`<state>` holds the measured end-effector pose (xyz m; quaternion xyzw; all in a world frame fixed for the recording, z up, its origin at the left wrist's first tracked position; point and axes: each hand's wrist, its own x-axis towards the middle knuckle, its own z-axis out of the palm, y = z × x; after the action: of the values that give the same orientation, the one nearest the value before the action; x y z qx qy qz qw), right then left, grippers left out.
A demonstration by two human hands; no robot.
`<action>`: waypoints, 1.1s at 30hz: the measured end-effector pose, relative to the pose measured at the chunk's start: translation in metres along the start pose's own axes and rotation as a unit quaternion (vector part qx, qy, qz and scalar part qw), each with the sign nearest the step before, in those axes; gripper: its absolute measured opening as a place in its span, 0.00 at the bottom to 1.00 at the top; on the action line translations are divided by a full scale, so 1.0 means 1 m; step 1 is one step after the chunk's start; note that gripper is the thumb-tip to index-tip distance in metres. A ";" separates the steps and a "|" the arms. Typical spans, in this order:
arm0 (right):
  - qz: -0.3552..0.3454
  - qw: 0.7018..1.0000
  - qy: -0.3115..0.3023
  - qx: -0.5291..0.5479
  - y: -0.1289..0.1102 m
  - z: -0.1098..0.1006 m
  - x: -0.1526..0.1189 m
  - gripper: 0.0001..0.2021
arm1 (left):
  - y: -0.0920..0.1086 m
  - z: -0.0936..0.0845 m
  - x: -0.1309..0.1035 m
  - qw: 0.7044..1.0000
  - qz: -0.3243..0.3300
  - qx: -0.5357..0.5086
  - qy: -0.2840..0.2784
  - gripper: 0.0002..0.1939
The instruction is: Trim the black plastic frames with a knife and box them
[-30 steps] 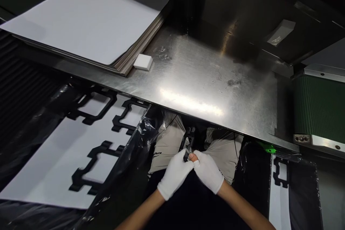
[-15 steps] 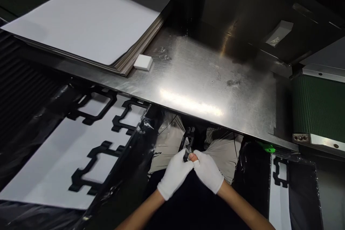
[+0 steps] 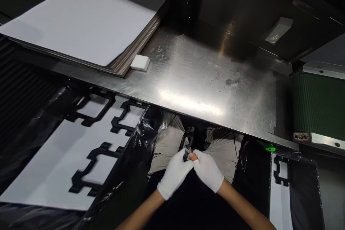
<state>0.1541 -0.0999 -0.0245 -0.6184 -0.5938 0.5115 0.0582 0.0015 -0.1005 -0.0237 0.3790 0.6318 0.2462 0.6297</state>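
My left hand (image 3: 175,173), in a white glove, is closed on the near end of a black plastic frame (image 3: 189,133), which points away from me above my lap. Against that same end presses my right hand (image 3: 209,173), also gloved, with its thumb tip bare and its fingers closed. The two hands touch each other. Whether a small tool is tucked in the right fingers is hidden. Left of my legs, several similar black frames (image 3: 93,167) lie on a white sheet (image 3: 51,165). Another black frame (image 3: 281,170) rests on a white strip (image 3: 279,205) at my right.
A metal table (image 3: 199,75) stretches before me, its edge just beyond the hands. On it are a thick stack of white sheets (image 3: 88,18) and a small white block (image 3: 140,63). To the right stand a green ribbed conveyor belt (image 3: 319,100) and a bright green object (image 3: 268,147).
The view has shifted slightly, so the stack and the white block appear a little further left. Both hands keep their place on the frame, with no clear movement.
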 end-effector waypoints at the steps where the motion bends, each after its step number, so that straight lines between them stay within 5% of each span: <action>1: -0.001 1.000 0.000 0.000 0.000 0.000 0.000 0.20 | 0.001 0.000 0.000 1.000 -0.002 -0.003 0.000 0.08; 33: 0.010 1.000 -0.013 -0.012 -0.003 -0.003 0.004 0.18 | 0.000 -0.002 0.002 1.000 -0.002 -0.007 0.002 0.09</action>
<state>0.1533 -0.0939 -0.0229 -0.6185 -0.5939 0.5132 0.0380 0.0003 -0.0982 -0.0246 0.3725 0.6321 0.2502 0.6317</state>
